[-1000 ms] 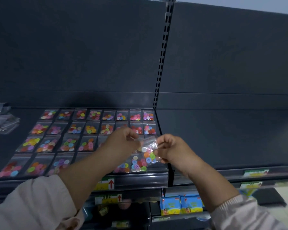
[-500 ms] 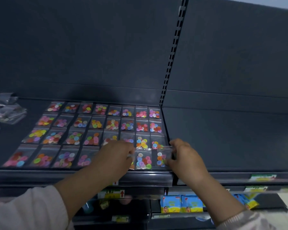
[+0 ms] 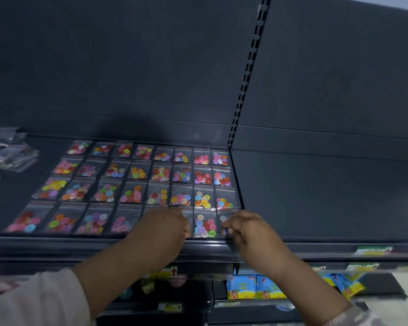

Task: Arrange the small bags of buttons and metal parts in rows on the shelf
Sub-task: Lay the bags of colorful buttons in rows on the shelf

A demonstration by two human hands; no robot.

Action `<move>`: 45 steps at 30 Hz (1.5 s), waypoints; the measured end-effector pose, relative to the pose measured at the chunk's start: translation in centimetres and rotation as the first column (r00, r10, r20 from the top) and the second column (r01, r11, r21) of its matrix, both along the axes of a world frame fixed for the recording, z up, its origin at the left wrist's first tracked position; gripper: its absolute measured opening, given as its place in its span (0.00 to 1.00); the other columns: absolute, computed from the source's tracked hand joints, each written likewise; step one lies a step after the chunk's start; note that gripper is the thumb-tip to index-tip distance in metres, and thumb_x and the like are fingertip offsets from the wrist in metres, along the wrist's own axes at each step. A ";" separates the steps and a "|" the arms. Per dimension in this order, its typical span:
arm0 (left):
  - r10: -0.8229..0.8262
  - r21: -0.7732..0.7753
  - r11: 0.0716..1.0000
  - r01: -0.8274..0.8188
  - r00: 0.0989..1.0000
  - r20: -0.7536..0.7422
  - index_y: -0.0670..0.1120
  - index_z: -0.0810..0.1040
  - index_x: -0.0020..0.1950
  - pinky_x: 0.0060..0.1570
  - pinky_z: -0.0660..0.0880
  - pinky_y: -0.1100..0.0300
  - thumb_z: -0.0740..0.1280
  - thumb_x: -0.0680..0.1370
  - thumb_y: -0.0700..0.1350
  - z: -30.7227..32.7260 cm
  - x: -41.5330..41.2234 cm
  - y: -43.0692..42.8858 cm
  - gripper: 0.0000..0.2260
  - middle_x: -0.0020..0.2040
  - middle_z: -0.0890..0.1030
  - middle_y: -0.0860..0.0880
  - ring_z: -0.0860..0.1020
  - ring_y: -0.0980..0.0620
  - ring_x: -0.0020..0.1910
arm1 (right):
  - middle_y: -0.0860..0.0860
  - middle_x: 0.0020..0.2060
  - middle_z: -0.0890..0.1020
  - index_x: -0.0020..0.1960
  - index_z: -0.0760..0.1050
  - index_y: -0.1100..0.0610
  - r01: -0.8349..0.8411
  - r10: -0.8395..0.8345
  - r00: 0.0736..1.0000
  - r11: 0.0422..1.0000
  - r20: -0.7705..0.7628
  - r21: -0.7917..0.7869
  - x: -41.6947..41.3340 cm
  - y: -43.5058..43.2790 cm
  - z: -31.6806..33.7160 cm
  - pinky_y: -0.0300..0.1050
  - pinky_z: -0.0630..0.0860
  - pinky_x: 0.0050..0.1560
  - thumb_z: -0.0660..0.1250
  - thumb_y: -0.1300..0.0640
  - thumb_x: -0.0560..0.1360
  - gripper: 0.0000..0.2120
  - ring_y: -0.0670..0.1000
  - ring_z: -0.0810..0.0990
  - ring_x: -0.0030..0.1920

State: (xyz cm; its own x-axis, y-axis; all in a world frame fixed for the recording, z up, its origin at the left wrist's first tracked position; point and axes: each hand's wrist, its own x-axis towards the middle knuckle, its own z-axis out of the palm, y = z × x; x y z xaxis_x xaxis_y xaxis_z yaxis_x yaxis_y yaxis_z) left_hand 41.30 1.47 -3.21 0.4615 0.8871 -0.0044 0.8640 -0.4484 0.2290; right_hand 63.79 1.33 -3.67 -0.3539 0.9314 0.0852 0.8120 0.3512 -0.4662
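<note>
Small clear bags of coloured buttons (image 3: 137, 172) lie in several neat rows on the dark shelf (image 3: 316, 196). At the right end of the front row, my right hand (image 3: 247, 229) pinches the front-right button bag (image 3: 223, 218) lying on the shelf, and covers most of it. My left hand (image 3: 165, 229) lies knuckles up over the front row, fingers curled down beside the neighbouring button bag (image 3: 205, 225). Its fingertips are hidden, so a grip cannot be made out. A loose heap of clear bags with metal parts (image 3: 8, 156) sits at the shelf's far left.
A slotted upright (image 3: 247, 74) divides the dark back panel. The shelf's front lip (image 3: 80, 243) carries price labels (image 3: 165, 272). Blue and yellow packets (image 3: 254, 287) stand on the lower shelf.
The bag held up between both hands a second ago has come down onto the front row's right end. Both hands have dropped to the shelf, and the view has tilted.
</note>
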 end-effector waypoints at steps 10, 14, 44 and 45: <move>-0.001 0.032 0.999 0.001 1.000 -0.013 0.49 0.81 0.46 0.48 0.74 0.58 0.61 0.77 0.41 -0.1 -0.2 -0.2 0.10 0.47 0.78 0.52 0.75 0.54 0.45 | 0.52 0.47 0.76 0.47 0.79 0.58 -0.006 0.005 1.000 1.000 0.027 0.028 -0.4 -0.1 -0.3 0.41 0.72 0.50 0.59 0.60 0.78 0.10 0.50 0.73 0.48; 0.014 0.047 0.999 -0.014 1.000 0.000 0.47 0.81 0.48 0.49 0.73 0.56 0.61 0.77 0.41 0.3 0.4 -0.2 0.09 0.48 0.78 0.51 0.74 0.53 0.47 | 0.51 0.48 0.75 0.49 0.79 0.58 0.001 -0.002 1.000 0.999 0.030 0.041 -0.7 0.0 -0.5 0.40 0.71 0.51 0.58 0.60 0.78 0.10 0.50 0.73 0.50; -0.051 -0.095 0.995 0.040 0.991 -0.123 0.46 0.62 0.74 0.73 0.49 0.56 0.52 0.81 0.55 2.2 4.2 3.5 0.24 0.76 0.60 0.48 0.58 0.51 0.73 | 0.51 0.72 0.65 0.68 0.69 0.58 -0.037 0.044 0.989 0.998 0.141 -0.053 -0.9 4.3 1.3 0.30 0.54 0.63 0.54 0.56 0.81 0.17 0.49 0.61 0.71; -0.054 -0.100 0.994 0.040 0.989 -0.135 0.45 0.61 0.74 0.73 0.48 0.55 0.52 0.81 0.56 2.1 4.2 3.7 0.24 0.76 0.60 0.48 0.58 0.51 0.73 | 0.52 0.70 0.67 0.67 0.70 0.58 -0.038 0.048 0.988 0.997 0.150 -0.067 -0.9 4.5 1.3 0.31 0.56 0.63 0.54 0.56 0.81 0.17 0.50 0.63 0.70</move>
State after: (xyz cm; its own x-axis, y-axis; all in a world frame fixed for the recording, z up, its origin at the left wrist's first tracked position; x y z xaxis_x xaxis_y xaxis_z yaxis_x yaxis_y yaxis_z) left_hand 45.51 5.16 -1.12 0.4919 0.8567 -0.1555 0.8687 -0.4707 0.1544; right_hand 62.91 5.87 -2.42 -0.3977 0.9170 -0.0314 0.8597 0.3605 -0.3618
